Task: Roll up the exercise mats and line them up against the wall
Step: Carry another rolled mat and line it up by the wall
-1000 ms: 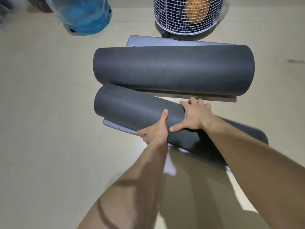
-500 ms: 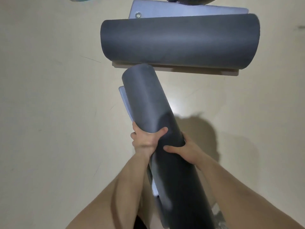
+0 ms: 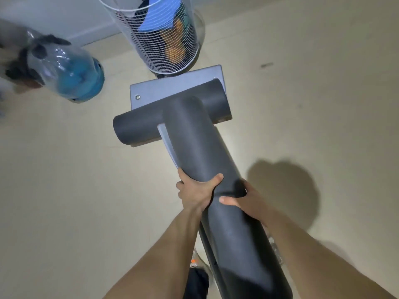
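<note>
Rolled dark-grey foam exercise mat (image 3: 205,147): held slanting, far end above second rolled grey mat (image 3: 136,128) near wall (image 3: 54,18). Left hand (image 3: 196,195), right hand (image 3: 248,201) clasped round midsection. Probably light, springy, quick to unroll; grip over loose edge.

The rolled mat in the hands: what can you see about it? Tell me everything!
The held mat is dark grey and matte, like foam, rolled into a thick tube. A paler loose edge runs along its left side. It points away from the person; its near end leaves the picture's bottom. The left hand grips its left side, thumb over the top; the right hand grips the right side. Its far end overlaps the other rolled mat on the floor; whether they touch cannot be told.
</note>
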`<state>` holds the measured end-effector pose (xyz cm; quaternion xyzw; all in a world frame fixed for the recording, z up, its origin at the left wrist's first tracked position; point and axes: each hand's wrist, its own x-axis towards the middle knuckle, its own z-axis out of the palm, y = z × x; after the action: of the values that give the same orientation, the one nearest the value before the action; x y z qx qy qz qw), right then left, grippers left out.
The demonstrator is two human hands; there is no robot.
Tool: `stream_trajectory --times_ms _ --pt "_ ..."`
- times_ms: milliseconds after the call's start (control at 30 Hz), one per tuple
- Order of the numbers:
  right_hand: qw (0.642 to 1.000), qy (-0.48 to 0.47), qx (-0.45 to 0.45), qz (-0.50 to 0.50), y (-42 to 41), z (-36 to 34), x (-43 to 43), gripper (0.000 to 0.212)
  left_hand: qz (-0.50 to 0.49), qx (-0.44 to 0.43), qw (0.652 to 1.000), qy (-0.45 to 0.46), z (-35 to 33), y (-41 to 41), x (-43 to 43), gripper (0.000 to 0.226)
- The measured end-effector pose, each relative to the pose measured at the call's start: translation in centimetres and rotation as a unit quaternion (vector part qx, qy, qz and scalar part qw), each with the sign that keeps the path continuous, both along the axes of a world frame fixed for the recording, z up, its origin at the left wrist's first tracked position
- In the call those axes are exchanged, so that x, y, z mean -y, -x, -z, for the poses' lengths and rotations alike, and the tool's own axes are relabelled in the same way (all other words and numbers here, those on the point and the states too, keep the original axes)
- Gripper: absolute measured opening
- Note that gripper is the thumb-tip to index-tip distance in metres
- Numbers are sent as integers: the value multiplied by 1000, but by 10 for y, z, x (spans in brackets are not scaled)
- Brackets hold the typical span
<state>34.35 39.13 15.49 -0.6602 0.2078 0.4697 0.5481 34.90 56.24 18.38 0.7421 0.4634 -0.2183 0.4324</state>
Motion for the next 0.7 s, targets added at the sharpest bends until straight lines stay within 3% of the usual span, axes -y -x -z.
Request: stream_trajectory --times_ms 67,200,400,700 --pt "999 -11 8 29 -20 -39 38 74 31 8 999 5 -37 -29 39 130" --pt "992 -57 34 110 -57 -103 119 88 98 33 995 11 -105 -87 128 132" --pt "977 -30 67 200 -118 -185 252 67 178 79 980 30 -183 -173 265 135" --pt "959 27 118 257 -274 -245 419 67 252 122 958 60 -229 -346 441 131"
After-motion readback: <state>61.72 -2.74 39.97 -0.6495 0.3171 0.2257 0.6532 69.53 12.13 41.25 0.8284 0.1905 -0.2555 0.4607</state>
